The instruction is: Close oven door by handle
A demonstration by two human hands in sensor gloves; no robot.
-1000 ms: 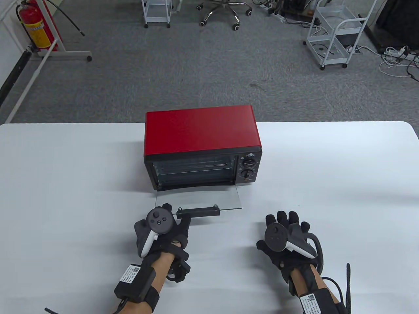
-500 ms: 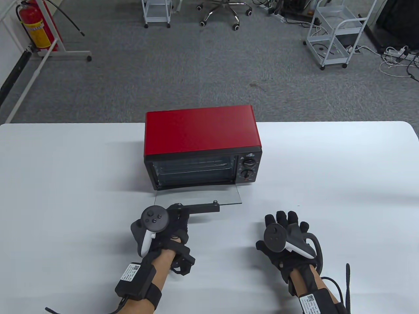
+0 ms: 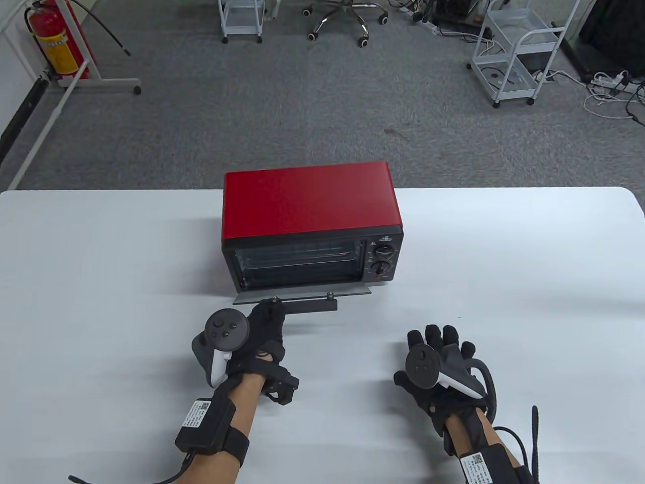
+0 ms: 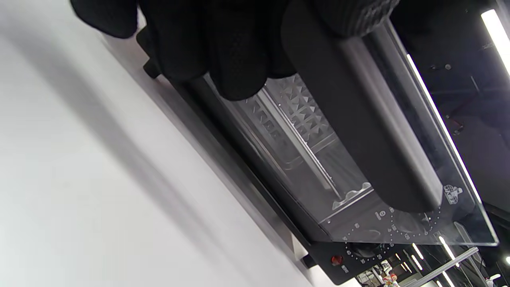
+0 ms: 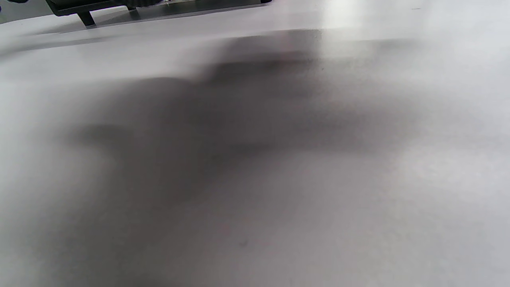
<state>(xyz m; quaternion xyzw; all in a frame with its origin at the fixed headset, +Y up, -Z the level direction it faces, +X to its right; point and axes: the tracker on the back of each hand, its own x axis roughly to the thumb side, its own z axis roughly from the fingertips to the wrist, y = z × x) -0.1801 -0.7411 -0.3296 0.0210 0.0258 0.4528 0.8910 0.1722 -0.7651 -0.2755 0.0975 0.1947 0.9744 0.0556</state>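
Observation:
A red toaster oven (image 3: 310, 206) stands mid-table, its glass door (image 3: 352, 291) partly raised and tilted toward the opening. My left hand (image 3: 262, 322) grips the left end of the black door handle (image 3: 310, 304). In the left wrist view my gloved fingers (image 4: 239, 52) wrap the handle (image 4: 370, 131) in front of the glass door (image 4: 303, 131). My right hand (image 3: 443, 358) rests flat on the white table (image 3: 529, 282), fingers spread, holding nothing. The right wrist view shows only table and shadow.
The oven's two knobs (image 3: 383, 259) sit on its right panel. Beyond the table's far edge are grey carpet, a fire extinguisher (image 3: 53, 43), an office chair (image 3: 345, 20) and white wire carts (image 3: 519, 50).
My left hand has moved forward and up with the handle, swinging the glass door from flat open to partly raised. My right hand has not moved.

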